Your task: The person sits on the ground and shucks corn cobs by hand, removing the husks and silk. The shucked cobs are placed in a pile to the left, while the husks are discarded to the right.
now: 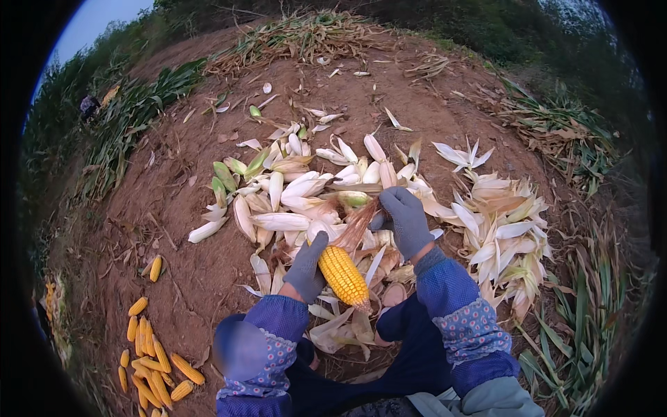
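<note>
My left hand (308, 268), in a grey glove, is closed around a husked yellow corn ear (344, 275) just above my knees. The ear lies slanted, its tip toward my lap. At the ear's upper end, my right hand (401, 216), also gloved in grey, has its fingers closed on a bunch of reddish-brown corn silk (357, 224). The silk stretches from the ear to those fingers. Beyond both hands spreads a heap of unhusked corn ears (284, 221) in pale and green husks. Loose husks lie under the ear and around my feet.
Bare yellow ears (151, 365) are piled on the soil at lower left. A mound of stripped husks (508, 229) lies at right. Cut corn stalks (307, 39) lie on the ground beyond the heap, with more at both sides. Part of a person (89, 106) shows at far upper left.
</note>
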`<state>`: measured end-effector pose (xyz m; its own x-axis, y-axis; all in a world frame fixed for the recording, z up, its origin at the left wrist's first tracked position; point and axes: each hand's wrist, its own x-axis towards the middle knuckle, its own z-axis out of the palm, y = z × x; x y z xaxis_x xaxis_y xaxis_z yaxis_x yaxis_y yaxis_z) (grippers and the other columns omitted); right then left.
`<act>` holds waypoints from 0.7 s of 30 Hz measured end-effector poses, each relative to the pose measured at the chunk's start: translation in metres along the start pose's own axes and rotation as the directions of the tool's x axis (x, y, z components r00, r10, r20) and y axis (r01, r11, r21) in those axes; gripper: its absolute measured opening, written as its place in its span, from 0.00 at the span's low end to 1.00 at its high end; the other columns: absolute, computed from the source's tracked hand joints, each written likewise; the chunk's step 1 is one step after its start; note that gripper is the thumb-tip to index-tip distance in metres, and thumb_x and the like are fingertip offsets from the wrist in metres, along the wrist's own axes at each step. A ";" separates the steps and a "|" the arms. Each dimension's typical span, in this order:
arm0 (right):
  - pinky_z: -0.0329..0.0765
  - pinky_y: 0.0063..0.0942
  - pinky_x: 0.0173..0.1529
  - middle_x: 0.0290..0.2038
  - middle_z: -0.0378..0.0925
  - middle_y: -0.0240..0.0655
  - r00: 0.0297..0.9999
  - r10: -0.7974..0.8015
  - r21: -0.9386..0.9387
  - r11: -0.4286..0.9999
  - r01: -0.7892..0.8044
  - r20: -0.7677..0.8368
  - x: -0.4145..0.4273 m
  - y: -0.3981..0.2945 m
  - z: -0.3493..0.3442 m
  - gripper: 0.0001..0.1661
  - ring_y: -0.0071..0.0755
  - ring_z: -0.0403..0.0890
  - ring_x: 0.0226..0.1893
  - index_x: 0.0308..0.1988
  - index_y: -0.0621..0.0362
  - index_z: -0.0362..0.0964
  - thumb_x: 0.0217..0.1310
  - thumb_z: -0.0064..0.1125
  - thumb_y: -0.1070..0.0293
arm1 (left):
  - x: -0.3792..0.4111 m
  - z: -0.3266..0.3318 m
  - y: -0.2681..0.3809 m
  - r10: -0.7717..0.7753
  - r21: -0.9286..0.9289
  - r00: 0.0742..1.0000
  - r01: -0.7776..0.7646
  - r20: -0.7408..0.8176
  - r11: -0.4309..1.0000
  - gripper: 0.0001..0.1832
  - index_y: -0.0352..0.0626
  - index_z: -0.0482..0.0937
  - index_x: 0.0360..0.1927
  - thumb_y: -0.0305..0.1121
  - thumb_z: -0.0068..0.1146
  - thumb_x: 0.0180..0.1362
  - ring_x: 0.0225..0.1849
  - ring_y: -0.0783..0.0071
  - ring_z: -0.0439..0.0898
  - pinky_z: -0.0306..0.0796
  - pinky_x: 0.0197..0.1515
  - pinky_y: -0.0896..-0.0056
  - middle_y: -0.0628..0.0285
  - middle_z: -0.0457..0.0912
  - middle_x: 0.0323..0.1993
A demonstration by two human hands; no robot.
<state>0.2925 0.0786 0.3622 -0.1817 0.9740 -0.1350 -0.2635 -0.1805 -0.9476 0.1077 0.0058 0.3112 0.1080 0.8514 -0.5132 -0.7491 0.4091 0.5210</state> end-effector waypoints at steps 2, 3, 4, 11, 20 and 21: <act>0.80 0.26 0.29 0.25 0.72 0.31 1.000 -0.006 0.082 0.997 0.008 -0.022 0.006 -0.003 -0.004 0.10 0.24 0.77 0.22 0.33 0.59 0.68 0.61 0.50 0.64 | -0.005 0.005 0.000 -0.029 0.019 1.000 0.029 -0.007 0.999 0.25 0.42 0.61 0.57 0.36 0.55 0.59 0.43 0.63 0.76 0.74 0.47 0.60 0.57 0.72 0.42; 0.80 0.26 0.29 0.25 0.72 0.31 0.999 -0.027 0.118 0.992 0.032 -0.044 0.010 -0.004 -0.006 0.10 0.25 0.77 0.22 0.33 0.58 0.68 0.61 0.50 0.63 | -0.004 0.005 0.000 -0.030 0.077 0.999 0.027 0.037 0.997 0.25 0.42 0.61 0.57 0.35 0.56 0.57 0.43 0.63 0.76 0.74 0.47 0.60 0.57 0.72 0.42; 0.80 0.27 0.30 0.26 0.72 0.32 0.997 -0.047 0.154 0.986 0.057 -0.067 0.015 -0.005 -0.007 0.10 0.25 0.77 0.22 0.33 0.58 0.68 0.61 0.50 0.63 | -0.004 0.004 0.000 -0.034 0.134 0.996 0.023 0.081 0.991 0.26 0.42 0.61 0.57 0.34 0.57 0.56 0.43 0.64 0.76 0.74 0.47 0.60 0.57 0.72 0.42; 0.81 0.33 0.36 0.27 0.74 0.34 0.869 -0.255 0.223 0.901 0.373 -0.425 0.056 -0.013 -0.055 0.07 0.30 0.79 0.27 0.33 0.57 0.68 0.63 0.48 0.67 | -0.006 -0.008 -0.003 -0.117 0.164 0.979 0.090 0.165 0.982 0.29 0.34 0.65 0.54 0.35 0.56 0.49 0.40 0.55 0.80 0.78 0.37 0.60 0.48 0.75 0.42; 0.74 0.37 0.45 0.35 0.76 0.40 0.799 -0.509 -0.944 0.239 -0.225 -0.320 0.059 0.024 -0.150 0.18 0.45 0.78 0.37 0.38 0.55 0.73 0.43 0.64 0.63 | -0.003 -0.017 0.006 -0.039 -0.078 0.998 0.035 -0.050 0.996 0.25 0.35 0.69 0.48 0.40 0.55 0.50 0.36 0.56 0.80 0.77 0.40 0.58 0.52 0.77 0.35; 0.74 0.37 0.46 0.37 0.75 0.40 0.849 -0.383 -0.925 0.251 -0.284 -0.364 0.061 0.020 -0.149 0.19 0.45 0.78 0.39 0.38 0.54 0.73 0.42 0.65 0.63 | -0.003 -0.013 0.006 -0.040 -0.075 0.998 0.036 -0.044 0.997 0.24 0.36 0.70 0.48 0.42 0.55 0.51 0.36 0.56 0.80 0.77 0.39 0.58 0.52 0.77 0.35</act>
<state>0.4175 0.1548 0.2921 0.2918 0.9457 0.1431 0.8621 -0.1952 -0.4677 0.0941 0.0018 0.3070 0.1086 0.8190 -0.5634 -0.7915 0.4142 0.4494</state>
